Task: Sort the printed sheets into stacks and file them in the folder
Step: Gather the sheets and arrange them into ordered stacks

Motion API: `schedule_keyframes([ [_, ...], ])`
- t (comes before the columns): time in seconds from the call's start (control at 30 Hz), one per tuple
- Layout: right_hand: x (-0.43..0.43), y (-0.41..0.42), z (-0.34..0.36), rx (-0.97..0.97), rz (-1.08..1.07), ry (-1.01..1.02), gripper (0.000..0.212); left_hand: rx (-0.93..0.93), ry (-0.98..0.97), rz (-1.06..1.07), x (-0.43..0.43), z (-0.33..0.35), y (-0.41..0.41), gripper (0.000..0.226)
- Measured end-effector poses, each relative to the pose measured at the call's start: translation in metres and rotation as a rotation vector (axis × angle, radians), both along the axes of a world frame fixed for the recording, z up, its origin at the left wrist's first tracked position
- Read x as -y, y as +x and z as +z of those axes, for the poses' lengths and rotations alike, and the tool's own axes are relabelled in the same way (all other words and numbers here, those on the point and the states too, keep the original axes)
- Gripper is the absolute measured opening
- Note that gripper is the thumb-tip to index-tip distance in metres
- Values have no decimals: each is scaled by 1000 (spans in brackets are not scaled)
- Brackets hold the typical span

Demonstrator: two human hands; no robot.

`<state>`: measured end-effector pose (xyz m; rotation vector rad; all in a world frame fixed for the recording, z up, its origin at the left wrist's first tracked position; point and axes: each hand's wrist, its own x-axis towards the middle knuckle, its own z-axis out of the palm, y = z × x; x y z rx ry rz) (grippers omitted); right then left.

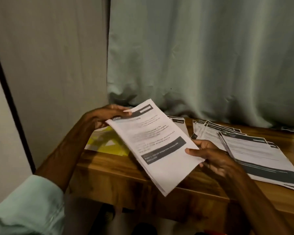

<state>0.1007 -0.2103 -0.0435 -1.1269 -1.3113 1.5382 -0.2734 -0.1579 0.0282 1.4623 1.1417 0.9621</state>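
Right fingers: thumb lies on top of the sheaf's right edge, the other fingers go under it; the right hand [210, 155] pinches the sheaf.
Left fingers: the left hand [105, 116] holds the far left corner, fingers lying along the top edge; how the thumb sits I cannot tell.
Sheaf [153, 146]: several printed sheets, edges roughly squared, held tilted in the air above the table's near edge.
Done: three piles lie on the table [117, 168]: a small pile [179, 123] behind the sheaf, a fanned pile [209, 131], and a near pile [258, 155] by the right hand.
Left to do: nothing looks filed. The yellow folder [109, 145] lies flat at the left, partly hidden under the sheaf. My guess is that sorting is well along and filing has not begun.
Around: curtain [202, 56] hangs down to the table's back edge; pale sleeve [32, 200] at lower left.
In the way: the fanned pile is loose and overlaps the near pile, so they could mix.
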Motion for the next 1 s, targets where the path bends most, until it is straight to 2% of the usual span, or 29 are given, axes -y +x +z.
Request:
schedule_keyframes([
  [0.03, -5, -11, -1, -43, -33, -18, 47, 128, 5, 108, -2, -4, -7, 69],
  [0.1, -14, -38, -1, -133, -99, -29, 40, 351, -41, 242, 0, -18, -16, 51],
  [0.23, -31, -95, -7, -105, -168, 93, 36, 385, -172, 221, 12, -59, -14, 37],
  [0.43, -43, -147, -19, 25, -94, 99, 26, -1, -36, 490, -6, -83, -55, 38],
  [0.63, -48, -120, -18, 223, -105, 195, 14, -395, -101, 487, -23, -79, -92, 50],
  [0.73, -51, -108, -15, 260, -94, 219, 10, -469, -97, 513, -30, -83, -90, 54],
  [0.83, -56, -93, -13, 308, -85, 258, 9, -574, 12, 574, -30, -88, -84, 59],
  [0.93, -64, -81, -11, 372, -104, 303, 8, -817, 130, 614, -28, -91, -77, 60],
  [1.0, -69, -75, -9, 401, -117, 327, 7, -976, 131, 624, -30, -92, -73, 63],
])
